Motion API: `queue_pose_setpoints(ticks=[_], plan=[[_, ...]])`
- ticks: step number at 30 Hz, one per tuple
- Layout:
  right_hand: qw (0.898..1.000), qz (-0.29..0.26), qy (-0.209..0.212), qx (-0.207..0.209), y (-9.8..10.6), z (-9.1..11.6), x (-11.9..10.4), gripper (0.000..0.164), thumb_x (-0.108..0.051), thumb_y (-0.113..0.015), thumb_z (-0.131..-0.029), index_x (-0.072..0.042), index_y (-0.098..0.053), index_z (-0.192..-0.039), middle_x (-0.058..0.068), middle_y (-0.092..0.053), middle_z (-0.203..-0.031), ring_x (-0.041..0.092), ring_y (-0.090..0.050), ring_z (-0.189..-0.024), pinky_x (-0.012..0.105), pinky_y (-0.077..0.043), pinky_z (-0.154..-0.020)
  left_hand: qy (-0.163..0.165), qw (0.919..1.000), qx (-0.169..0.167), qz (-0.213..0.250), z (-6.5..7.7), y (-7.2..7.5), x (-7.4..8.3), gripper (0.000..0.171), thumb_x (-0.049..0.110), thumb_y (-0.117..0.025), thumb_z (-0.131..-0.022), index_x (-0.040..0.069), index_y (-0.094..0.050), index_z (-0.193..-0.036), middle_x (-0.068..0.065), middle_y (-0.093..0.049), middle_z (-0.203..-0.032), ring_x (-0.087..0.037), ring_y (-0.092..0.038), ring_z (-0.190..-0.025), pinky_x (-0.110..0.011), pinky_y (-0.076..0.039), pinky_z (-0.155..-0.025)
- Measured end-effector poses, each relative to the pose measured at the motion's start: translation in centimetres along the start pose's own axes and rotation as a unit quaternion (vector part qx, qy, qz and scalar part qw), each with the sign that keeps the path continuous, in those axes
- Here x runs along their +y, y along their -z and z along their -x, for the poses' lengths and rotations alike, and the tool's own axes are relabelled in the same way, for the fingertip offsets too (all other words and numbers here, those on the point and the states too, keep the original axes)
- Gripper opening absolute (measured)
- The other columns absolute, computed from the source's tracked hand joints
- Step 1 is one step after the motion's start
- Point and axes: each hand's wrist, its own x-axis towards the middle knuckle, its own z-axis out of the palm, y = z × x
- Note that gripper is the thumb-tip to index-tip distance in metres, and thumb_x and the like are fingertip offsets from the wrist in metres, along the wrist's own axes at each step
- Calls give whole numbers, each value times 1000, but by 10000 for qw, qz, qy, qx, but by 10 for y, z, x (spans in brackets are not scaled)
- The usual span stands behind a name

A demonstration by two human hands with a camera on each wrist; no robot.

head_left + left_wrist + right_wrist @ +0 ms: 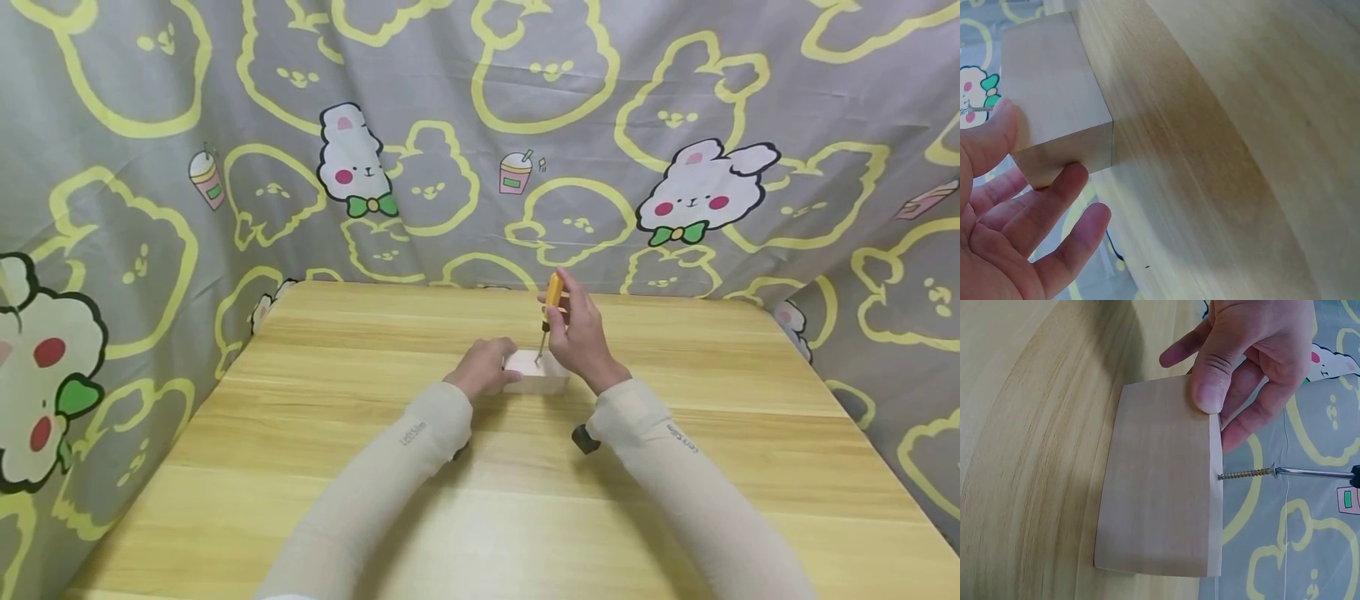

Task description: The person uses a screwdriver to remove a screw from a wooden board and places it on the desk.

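Observation:
A pale wooden block [528, 383] sits on the table with its narrow face up. My left hand [482, 367] holds it by the left end, thumb on the near face and fingertips at the end, as the left wrist view shows. A brass-coloured screw [1244, 474] stands upright with its point in the block's top face and most of its thread exposed. My right hand [579, 333] grips the yellow handle of a screwdriver [554, 292] above the block. The screwdriver's tip meets the screw head; the shaft tilts slightly in the head view.
The wood-grain table [480, 533] extends around the block on all sides. A grey curtain [450, 83] with yellow animal outlines hangs behind the table and along both sides. A black wrist-worn piece [586, 439] sits under the right wrist.

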Motion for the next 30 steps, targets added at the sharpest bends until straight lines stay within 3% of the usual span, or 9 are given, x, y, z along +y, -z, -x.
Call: queue_pose_setpoints(ticks=[18, 30], plan=[[9999, -47, -65, 88, 2, -5, -1, 51, 14, -53, -90, 11, -35, -137, 33, -51, -114, 44, -66, -92, 41, -59, -73, -43, 10000, 42, -28, 1, 1, -1, 53, 25, -73, -87, 6, -56, -133, -11, -59, -132, -30, -54, -121, -42, -43, -104], [9996, -41, -292, 50, 8, -6, -3, 50, 13, -58, -88, 7, -39, -134, 28, -51, -110, 40, -67, -88, 38, -59, -73, -57, 10000, 22, -29, 0, 0, -2, 52, 26, -72, -88, 8, -56, -134, -11, -59, -132, -29, -54, -120, -41, -43, -103]])
